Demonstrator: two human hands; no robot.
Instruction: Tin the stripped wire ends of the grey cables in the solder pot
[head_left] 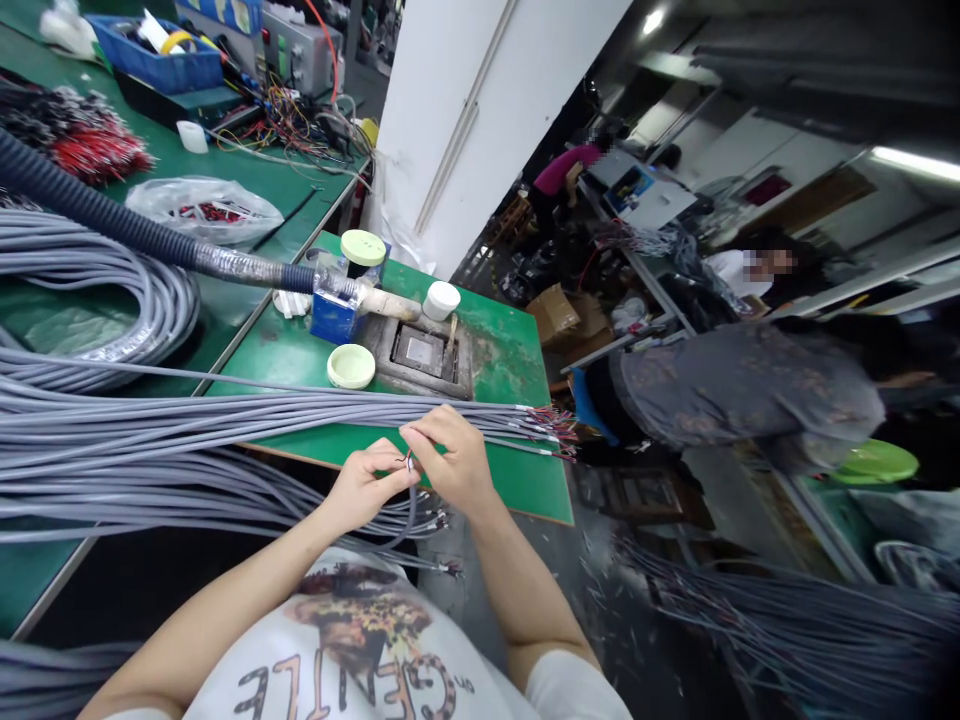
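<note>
My left hand (pixel 369 482) and my right hand (pixel 450 456) meet just in front of the green table's near edge (pixel 525 490). Both pinch the stripped end of one grey cable (pixel 409 500), whose thin coloured wires show between the fingertips. The cable curves down from the hands toward my lap. A thick bundle of grey cables (pixel 300 415) lies across the table just beyond my hands, its stripped ends (pixel 551 425) pointing right. More grey cables (pixel 352 515) hang below the table edge under my left hand.
A square metal pot (pixel 420 352) sits on the table with a black hose (pixel 112 215) leading to it, beside a blue block (pixel 334 315), a white jar (pixel 441 299) and pale green lids (pixel 351 366). Cable coils (pixel 90 300) lie left. Other people work at the right (pixel 750 390).
</note>
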